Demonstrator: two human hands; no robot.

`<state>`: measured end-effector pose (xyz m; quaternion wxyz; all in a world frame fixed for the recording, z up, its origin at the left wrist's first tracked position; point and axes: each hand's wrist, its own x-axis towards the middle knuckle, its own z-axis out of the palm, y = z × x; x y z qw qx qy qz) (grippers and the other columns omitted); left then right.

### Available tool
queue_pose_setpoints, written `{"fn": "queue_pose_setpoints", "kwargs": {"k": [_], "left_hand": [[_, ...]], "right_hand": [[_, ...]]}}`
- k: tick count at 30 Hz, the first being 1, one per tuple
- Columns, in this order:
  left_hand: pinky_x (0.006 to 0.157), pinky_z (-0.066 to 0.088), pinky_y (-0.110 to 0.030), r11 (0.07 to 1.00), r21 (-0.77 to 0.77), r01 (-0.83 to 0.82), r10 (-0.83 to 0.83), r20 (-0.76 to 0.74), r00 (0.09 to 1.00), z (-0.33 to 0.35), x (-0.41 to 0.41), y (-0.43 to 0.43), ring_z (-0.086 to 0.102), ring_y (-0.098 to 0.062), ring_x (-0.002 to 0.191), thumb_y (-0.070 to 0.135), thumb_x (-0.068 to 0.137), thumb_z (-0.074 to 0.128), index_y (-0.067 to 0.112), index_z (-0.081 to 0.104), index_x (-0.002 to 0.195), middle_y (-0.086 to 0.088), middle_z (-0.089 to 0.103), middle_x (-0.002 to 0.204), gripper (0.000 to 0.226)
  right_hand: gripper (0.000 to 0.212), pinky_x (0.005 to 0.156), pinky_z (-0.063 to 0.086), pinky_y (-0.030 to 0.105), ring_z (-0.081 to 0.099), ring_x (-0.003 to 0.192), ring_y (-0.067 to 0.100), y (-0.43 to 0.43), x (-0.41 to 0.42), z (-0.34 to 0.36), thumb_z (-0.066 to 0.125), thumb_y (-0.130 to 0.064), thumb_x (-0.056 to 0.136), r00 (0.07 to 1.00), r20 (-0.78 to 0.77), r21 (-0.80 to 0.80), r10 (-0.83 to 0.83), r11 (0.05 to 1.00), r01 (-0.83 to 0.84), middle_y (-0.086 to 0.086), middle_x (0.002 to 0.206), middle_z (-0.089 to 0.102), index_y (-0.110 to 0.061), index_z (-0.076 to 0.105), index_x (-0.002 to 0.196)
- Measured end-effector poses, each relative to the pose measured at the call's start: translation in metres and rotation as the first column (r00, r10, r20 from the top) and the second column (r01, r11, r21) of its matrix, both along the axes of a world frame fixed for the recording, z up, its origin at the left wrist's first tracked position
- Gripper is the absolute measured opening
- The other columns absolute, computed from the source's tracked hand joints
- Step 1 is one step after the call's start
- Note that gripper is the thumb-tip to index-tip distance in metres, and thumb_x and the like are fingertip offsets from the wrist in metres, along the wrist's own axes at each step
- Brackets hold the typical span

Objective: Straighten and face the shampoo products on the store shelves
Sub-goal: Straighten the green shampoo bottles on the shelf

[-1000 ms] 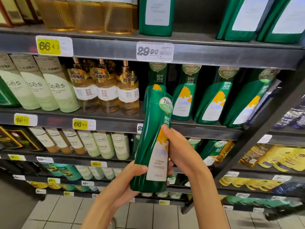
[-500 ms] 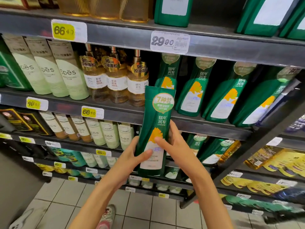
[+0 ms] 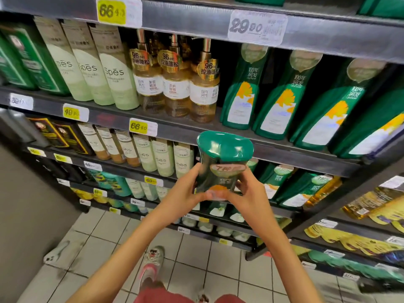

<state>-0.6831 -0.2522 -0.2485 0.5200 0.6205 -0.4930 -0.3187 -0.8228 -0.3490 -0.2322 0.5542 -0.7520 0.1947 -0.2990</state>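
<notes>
Head view: the green shampoo bottle (image 3: 225, 154) is off the shelf (image 3: 284, 154), held in the air just in front of its edge and tipped so that its top end faces the camera. The left hand (image 3: 183, 193) and right hand (image 3: 251, 193) both have their grip wrapped round the bottle's lower body, thumbs meeting across the label.

The likely trouble is in putting it back. The row of matching green bottles (image 3: 279, 95) leans unevenly, with dark gaps between them, so a bottle pushed in at this tilt could nudge one over and topple its neighbours. The amber pump bottles (image 3: 203, 84) just beside the row could also be knocked. Held low while tipped, the bottle might slip, or be set down with its label turned away.
</notes>
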Motion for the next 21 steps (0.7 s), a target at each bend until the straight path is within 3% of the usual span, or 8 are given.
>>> {"fn": "queue_pose_setpoints", "kwargs": {"k": [4,7,10,12,14,17,19,21], "left_hand": [[0.083,0.047,-0.013,0.997,0.068,-0.024,0.03,-0.095,0.995,-0.003,-0.004,0.019,0.062,-0.001,0.104,0.003,0.079,0.07,0.03,0.052,0.116,0.018,0.067,0.109,0.048],[0.075,0.051,-0.015,0.991,0.13,0.005,0.03,-0.269,0.963,0.009,-0.003,0.036,0.066,-0.008,0.099,0.021,0.076,0.074,0.024,0.059,0.113,0.01,0.07,0.106,0.041],[0.074,0.054,-0.023,0.981,0.189,0.049,0.068,-0.563,0.824,0.022,-0.004,0.046,0.067,-0.02,0.101,0.037,0.076,0.067,0.019,0.07,0.105,-0.005,0.071,0.108,0.035],[0.074,0.055,-0.024,0.968,0.243,0.071,0.117,-0.68,0.724,0.028,-0.005,0.048,0.067,-0.021,0.102,0.043,0.077,0.066,0.022,0.074,0.1,-0.007,0.07,0.11,0.032],[0.069,0.056,-0.024,0.953,0.297,0.055,0.183,-0.712,0.677,0.031,-0.006,0.047,0.069,-0.02,0.097,0.046,0.072,0.068,0.023,0.075,0.095,-0.007,0.071,0.106,0.034],[0.072,0.058,-0.027,0.945,0.327,0.018,0.239,-0.728,0.643,0.029,-0.007,0.046,0.07,-0.021,0.093,0.045,0.067,0.063,0.02,0.069,0.1,-0.008,0.072,0.105,0.042],[0.076,0.058,-0.027,0.945,0.326,0.009,0.243,-0.724,0.645,0.028,-0.007,0.046,0.069,-0.021,0.096,0.045,0.068,0.063,0.019,0.069,0.101,-0.008,0.071,0.106,0.043],[0.078,0.057,-0.026,0.948,0.319,-0.022,0.238,-0.66,0.713,0.027,-0.009,0.046,0.068,-0.02,0.099,0.044,0.071,0.061,0.017,0.067,0.106,-0.007,0.071,0.107,0.044]], "right_hand": [[0.047,0.085,0.052,0.021,0.065,0.098,0.004,-0.002,-0.003,-0.001,0.079,-0.016,0.073,0.989,-0.092,0.09,0.116,0.99,-0.108,-0.016,0.104,0.068,-0.044,0.057,0.104],[0.032,0.078,0.056,0.024,0.069,0.092,0.009,-0.005,0.003,0.008,0.076,-0.02,0.077,0.963,-0.189,0.195,0.193,0.968,-0.156,-0.008,0.099,0.073,-0.024,0.061,0.106],[0.022,0.063,0.056,0.023,0.071,0.08,0.013,-0.002,0.017,0.016,0.068,-0.031,0.083,0.937,-0.262,0.384,0.232,0.916,-0.12,0.001,0.089,0.075,-0.014,0.067,0.096],[0.028,0.052,0.052,0.019,0.071,0.068,0.011,0.002,0.026,0.019,0.065,-0.033,0.086,0.927,-0.28,0.541,0.25,0.839,-0.063,0.002,0.078,0.075,-0.007,0.068,0.094],[0.031,0.048,0.05,0.017,0.07,0.061,0.009,0.006,0.031,0.022,0.064,-0.032,0.088,0.922,-0.285,0.632,0.263,0.774,-0.025,0.0,0.072,0.074,-0.003,0.067,0.099],[0.041,0.048,0.05,0.017,0.07,0.062,0.008,0.008,0.033,0.021,0.064,-0.034,0.088,0.91,-0.316,0.639,0.27,0.769,-0.006,0.001,0.078,0.073,0.0,0.062,0.111],[0.045,0.054,0.052,0.018,0.071,0.072,0.009,0.008,0.031,0.018,0.061,-0.039,0.089,0.901,-0.331,0.61,0.279,0.792,-0.021,0.002,0.089,0.074,-0.003,0.061,0.115],[0.044,0.068,0.057,0.022,0.07,0.09,0.012,0.008,0.027,0.013,0.056,-0.04,0.091,0.899,-0.303,0.595,0.315,0.8,-0.079,0.004,0.106,0.072,-0.008,0.059,0.121]]}}
